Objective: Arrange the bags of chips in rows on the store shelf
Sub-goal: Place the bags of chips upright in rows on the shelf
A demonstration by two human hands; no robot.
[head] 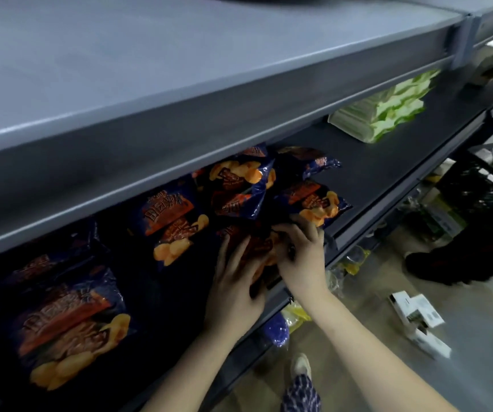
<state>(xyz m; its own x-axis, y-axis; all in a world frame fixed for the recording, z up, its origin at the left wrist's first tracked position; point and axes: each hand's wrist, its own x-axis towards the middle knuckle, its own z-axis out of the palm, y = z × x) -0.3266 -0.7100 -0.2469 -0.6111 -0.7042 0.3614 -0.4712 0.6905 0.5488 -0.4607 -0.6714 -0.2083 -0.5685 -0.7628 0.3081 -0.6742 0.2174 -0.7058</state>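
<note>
- Overhanging the work area, the upper shelf (179, 93) hides the rear of the shelf board (388, 162) below it and leaves the goods there in shadow.
- Green-and-white packs (388, 111) are stacked on the same board, well to the right of the chips.
- Floor items noted: a black crate (477, 185), white boxes (417, 319), and yellow packets (353, 264) under the board's front edge. Another person's dark shoe (435, 269) stands near the crate.
- Dark blue chip bags occupy the board's left and centre: a left bag (69, 322), a middle bag (170, 224), a raised bag (239, 185) that sits tilted, a right bag (316, 203) at the front lip, and a rear bag (310, 163) behind it.
- The front bag (257, 242) lies at the board's front edge, between the middle bag and the right bag, and both hands largely cover it.
- The left hand (236, 281) lies flat on the front bag with fingers straight and spread, pressing down and gripping nothing.
- The right hand (301, 251) sits just beside the left, with its fingers curled over the front bag's far edge, gripping it.
- The left bag and middle bag lie face up. Their long axes run front to rear, with the lettering toward the rear and the pictured chips toward the front.
- The front bag's axis cannot be told, as the hands hide its outline.
</note>
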